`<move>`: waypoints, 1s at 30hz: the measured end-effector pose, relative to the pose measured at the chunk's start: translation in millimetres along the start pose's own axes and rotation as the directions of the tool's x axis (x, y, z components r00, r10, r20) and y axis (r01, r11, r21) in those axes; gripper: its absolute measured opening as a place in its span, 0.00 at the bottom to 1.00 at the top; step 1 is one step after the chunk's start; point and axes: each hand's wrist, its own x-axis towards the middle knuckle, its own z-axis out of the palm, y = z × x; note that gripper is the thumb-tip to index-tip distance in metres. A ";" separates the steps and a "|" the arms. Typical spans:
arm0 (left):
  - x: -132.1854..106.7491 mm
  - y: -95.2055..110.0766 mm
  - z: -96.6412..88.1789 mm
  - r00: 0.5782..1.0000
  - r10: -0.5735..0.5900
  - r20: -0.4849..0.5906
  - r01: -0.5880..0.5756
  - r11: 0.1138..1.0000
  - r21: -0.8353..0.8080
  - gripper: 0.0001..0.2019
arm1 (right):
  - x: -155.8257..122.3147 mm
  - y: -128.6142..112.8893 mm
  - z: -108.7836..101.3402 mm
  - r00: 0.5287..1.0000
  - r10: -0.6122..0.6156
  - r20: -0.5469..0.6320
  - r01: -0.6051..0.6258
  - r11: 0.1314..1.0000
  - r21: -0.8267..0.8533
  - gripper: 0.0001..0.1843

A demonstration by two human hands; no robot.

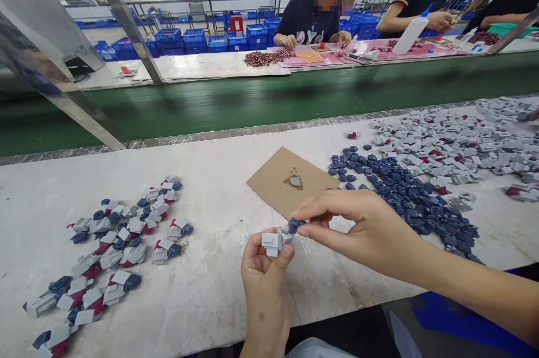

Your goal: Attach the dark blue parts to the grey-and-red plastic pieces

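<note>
Right now, your left hand point(269, 285) pinches a grey part point(272, 241) between thumb and fingers, while your right hand point(370, 217) pinches a navy piece point(296, 225) at its edge; whether it is seated, you cannot tell. You seem to be joining the two, which calls for a steady left hold and careful lining-up from the right. Beyond your fingers lies brown card point(275, 170) bearing a round cap point(295, 180); right of them, loose navy pieces point(404, 195) and grey parts point(455, 139); left, on the bench point(219, 223), grey-navy-red clusters point(112, 258).
</note>
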 end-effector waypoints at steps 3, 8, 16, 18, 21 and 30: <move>-1.1 -0.4 -1.4 0.999 0.036 0.000 -0.036 0.999 0.040 0.13 | 0.2 0.7 0.2 1.000 -0.005 -0.007 0.005 1.000 -0.021 0.04; -0.4 -2.0 -4.0 0.992 0.123 0.029 -0.125 0.989 0.083 0.12 | 0.5 -3.2 -0.3 0.999 -0.037 -0.003 0.037 0.999 -0.022 0.05; -0.5 -1.6 -4.0 0.946 0.307 0.100 -0.319 0.936 0.147 0.09 | -1.1 -5.2 1.7 0.984 -0.177 0.017 0.178 0.982 -0.059 0.04; -1.0 -1.4 -3.9 0.915 0.378 0.141 -0.399 0.901 0.173 0.10 | -3.8 -4.2 5.4 0.972 -0.236 -0.004 0.235 0.971 -0.037 0.06; -1.0 -3.9 -4.6 0.883 0.447 0.145 -0.469 0.862 0.195 0.11 | -9.1 0.7 13.8 0.966 -0.248 -0.078 0.251 0.968 0.026 0.07; 5.7 -4.6 -2.8 0.983 0.125 0.133 -0.151 0.967 0.207 0.08 | -21.8 27.6 8.7 0.995 -0.080 -0.056 0.081 0.997 0.011 0.11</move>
